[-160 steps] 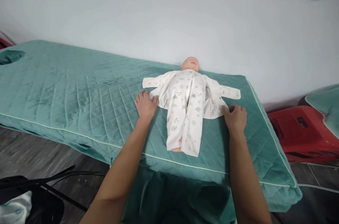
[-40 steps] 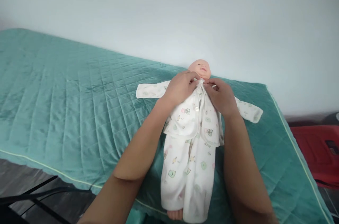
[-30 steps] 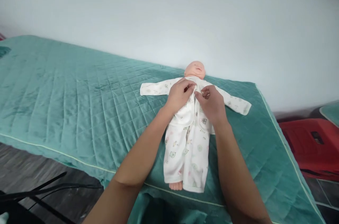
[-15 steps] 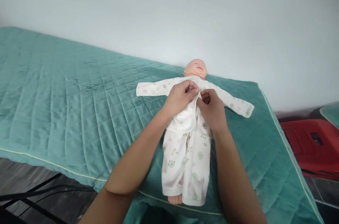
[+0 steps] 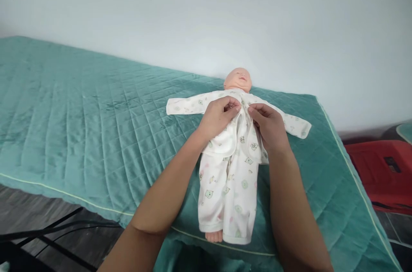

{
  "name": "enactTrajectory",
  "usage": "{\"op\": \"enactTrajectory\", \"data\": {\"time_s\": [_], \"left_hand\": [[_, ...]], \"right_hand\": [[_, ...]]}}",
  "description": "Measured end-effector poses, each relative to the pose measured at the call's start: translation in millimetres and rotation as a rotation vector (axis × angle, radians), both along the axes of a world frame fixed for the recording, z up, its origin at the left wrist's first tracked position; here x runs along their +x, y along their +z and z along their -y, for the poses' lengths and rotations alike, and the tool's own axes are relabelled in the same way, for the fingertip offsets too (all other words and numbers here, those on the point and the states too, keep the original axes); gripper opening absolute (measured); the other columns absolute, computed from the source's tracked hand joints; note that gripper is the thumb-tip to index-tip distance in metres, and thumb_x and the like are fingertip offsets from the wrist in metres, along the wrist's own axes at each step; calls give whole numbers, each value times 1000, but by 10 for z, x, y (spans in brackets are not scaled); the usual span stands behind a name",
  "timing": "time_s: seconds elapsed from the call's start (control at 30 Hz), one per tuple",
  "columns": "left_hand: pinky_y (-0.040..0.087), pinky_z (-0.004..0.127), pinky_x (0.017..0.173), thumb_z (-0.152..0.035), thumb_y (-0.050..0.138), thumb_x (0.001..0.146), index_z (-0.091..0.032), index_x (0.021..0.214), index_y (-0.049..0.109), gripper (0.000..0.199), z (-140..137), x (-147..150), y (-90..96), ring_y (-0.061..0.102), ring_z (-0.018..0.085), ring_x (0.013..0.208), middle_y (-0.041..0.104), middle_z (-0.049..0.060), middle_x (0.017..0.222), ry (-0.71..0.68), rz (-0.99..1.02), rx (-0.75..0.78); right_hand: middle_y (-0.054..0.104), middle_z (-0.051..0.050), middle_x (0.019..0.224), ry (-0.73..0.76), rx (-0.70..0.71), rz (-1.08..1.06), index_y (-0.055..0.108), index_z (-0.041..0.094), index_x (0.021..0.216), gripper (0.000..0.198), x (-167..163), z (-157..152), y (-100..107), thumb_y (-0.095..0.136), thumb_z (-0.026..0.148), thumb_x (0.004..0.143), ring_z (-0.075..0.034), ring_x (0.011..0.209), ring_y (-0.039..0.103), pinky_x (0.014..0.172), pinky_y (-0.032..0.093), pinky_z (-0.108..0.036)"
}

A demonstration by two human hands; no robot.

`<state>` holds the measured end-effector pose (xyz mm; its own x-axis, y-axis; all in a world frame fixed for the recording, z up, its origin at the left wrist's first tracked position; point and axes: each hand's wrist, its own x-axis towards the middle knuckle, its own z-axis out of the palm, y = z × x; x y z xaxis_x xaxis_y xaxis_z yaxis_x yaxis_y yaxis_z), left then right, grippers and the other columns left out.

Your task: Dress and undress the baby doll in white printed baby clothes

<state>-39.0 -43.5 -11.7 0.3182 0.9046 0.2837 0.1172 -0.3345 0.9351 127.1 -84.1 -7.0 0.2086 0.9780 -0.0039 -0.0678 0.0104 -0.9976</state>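
A baby doll [image 5: 238, 80] lies on its back, dressed in a white printed jacket [image 5: 222, 143] and matching trousers [image 5: 240, 203]. Both sleeves are spread out to the sides, and one bare foot shows below a trouser leg. My left hand [image 5: 220, 117] pinches one front edge of the jacket at the chest. Opposite it, my right hand [image 5: 268, 124] pinches the other front edge between thumb and fingers. Below the hands the two front panels hang apart, with the trousers showing between them. The fingertips partly hide the jacket's fastening.
A green quilted cover [image 5: 96, 134] spreads beneath the doll, its back edge against a pale wall [image 5: 193, 14]. To the right, beyond the cover's edge, stands a red plastic object [image 5: 383, 169]. Dark metal bars [image 5: 51, 237] show at the lower left above the floor.
My right hand has moved to the right with its jacket edge, widening the gap between the front panels. My left hand stays nearly in place at the chest.
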Motion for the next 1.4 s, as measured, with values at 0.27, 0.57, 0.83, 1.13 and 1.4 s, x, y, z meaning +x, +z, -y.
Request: {"op": "enactTrajectory", "data": {"time_s": [0.27,0.57,0.83,1.13,1.4], "left_hand": [[43,24,68,-30,59,90,-18,93,70,17,10,-20,16,54,12,74,65,1,83,-8,24,-33],[47,24,73,-25,63,87,-20,97,63,11,-16,-35,-41,61,12,81,66,2,89,5,87,-63],[46,25,75,-23,52,94,-20,109,62,18,15,-77,5,59,11,76,65,-1,84,-60,-33,17],[45,25,69,-26,57,91,-22,107,64,18,38,-25,-17,58,12,72,63,-1,83,-19,-3,5],[41,25,64,-25,55,90,-21,100,66,15,59,-149,78,51,11,64,57,-3,70,-25,-144,29]], "right_hand": [[71,-1,87,-79,38,167,75,22,96,25,-164,102,32,76,40,78,-16,78,63,73,49,-30],[65,2,84,18,47,336,65,21,106,31,-281,152,105,72,34,79,-12,69,55,67,45,-28],[65,4,80,46,29,516,58,24,108,33,-272,117,68,71,31,78,-14,69,57,68,45,-30],[67,4,81,45,30,567,56,27,116,42,-256,121,48,70,32,77,-17,73,62,67,47,-31],[66,2,84,30,16,677,56,25,118,42,-210,188,154,69,32,79,-16,71,59,67,45,-32]]}}
